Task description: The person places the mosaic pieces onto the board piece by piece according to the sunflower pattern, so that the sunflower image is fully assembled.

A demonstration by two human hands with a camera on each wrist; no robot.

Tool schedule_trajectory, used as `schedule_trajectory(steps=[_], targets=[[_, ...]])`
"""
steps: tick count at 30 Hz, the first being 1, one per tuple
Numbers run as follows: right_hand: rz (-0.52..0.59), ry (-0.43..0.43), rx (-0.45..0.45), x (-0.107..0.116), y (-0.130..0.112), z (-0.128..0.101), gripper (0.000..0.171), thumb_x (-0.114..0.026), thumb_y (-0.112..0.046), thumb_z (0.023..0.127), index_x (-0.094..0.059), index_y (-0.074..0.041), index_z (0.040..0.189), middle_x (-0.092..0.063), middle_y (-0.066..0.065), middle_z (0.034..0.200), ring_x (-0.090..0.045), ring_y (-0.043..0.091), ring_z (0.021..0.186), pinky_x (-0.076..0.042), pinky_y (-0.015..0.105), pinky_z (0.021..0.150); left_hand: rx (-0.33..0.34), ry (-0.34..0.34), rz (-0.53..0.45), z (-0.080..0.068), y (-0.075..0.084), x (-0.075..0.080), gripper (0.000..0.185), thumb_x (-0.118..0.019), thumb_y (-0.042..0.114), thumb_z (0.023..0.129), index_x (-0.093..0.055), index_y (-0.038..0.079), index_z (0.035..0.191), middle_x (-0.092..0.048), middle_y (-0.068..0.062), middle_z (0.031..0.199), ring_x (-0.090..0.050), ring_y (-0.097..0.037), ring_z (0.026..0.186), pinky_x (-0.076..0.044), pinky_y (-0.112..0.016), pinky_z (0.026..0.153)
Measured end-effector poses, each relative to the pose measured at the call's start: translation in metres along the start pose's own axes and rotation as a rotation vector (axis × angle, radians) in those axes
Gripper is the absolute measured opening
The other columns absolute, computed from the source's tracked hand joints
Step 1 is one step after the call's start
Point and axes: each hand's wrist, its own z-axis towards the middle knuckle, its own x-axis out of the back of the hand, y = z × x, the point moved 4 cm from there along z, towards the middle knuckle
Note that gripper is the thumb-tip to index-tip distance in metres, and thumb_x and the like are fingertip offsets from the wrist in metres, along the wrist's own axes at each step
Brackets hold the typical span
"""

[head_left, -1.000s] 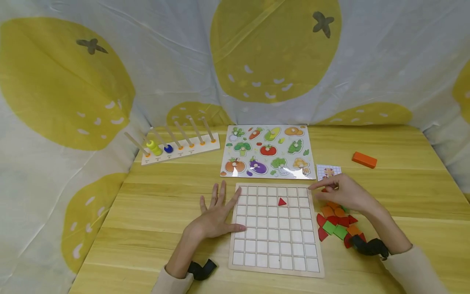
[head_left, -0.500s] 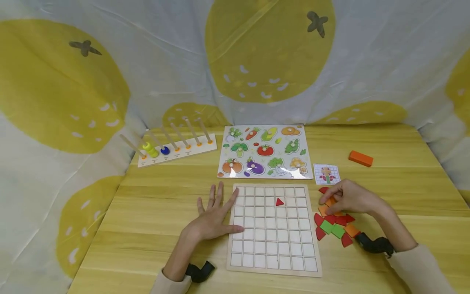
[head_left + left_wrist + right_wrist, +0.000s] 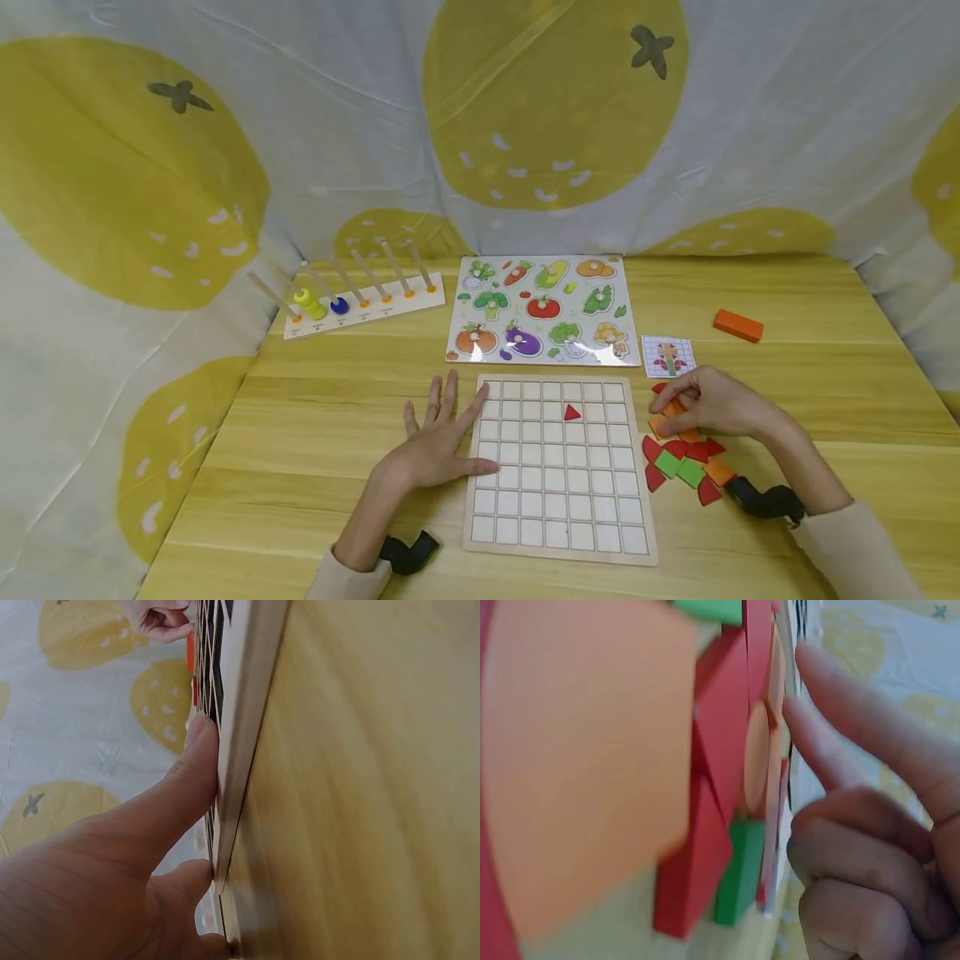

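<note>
- My left hand (image 3: 438,446) is bare; a black strap with a camera mount sits at its wrist
- My right hand (image 3: 712,404) likewise; same black mount
- Cream long sleeves cover both my forearms' lower ends

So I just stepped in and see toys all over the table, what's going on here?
A person is working at a wooden grid board. The left hand lies flat, fingers over the board's left edge. The right hand picks at a pile of red, orange and green tiles beside the board. One red triangle sits in the grid. A small pattern card lies behind the pile.
</note>
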Motion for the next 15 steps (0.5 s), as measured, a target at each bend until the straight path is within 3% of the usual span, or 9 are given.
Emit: schedule_trajectory(steps=[6,15], targets=[[-0.02,-0.009,0.031,0.0021,0.0021,-0.001,0.026,-0.089,-0.018,0.079,-0.075,-0.004,0.096,-0.042,-0.004,0.064,-0.039,0.007,0.057,-0.031,0.023,0.052,0.0,0.0,-0.007,-0.0002,-0.0001,-0.0008,0.104,-0.072,0.06,0.09,-0.007,0.032,0.167,0.025,-0.018,0.17,0.026,-0.042,0.157,0.013,-0.081,0.115],[-0.085,0.058,0.027,0.0032,-0.0024,-0.0004,0.028,-0.09,-0.016,0.078,-0.073,-0.005,0.097,-0.04,-0.004,0.063,-0.038,0.008,0.056,-0.032,0.024,0.052,0.002,0.002,-0.01,-0.0001,-0.0003,-0.0006,0.104,-0.072,0.059,0.09,-0.008,0.032,0.167,0.025,-0.018,0.17,0.025,-0.042,0.157,0.013,-0.081,0.115]])
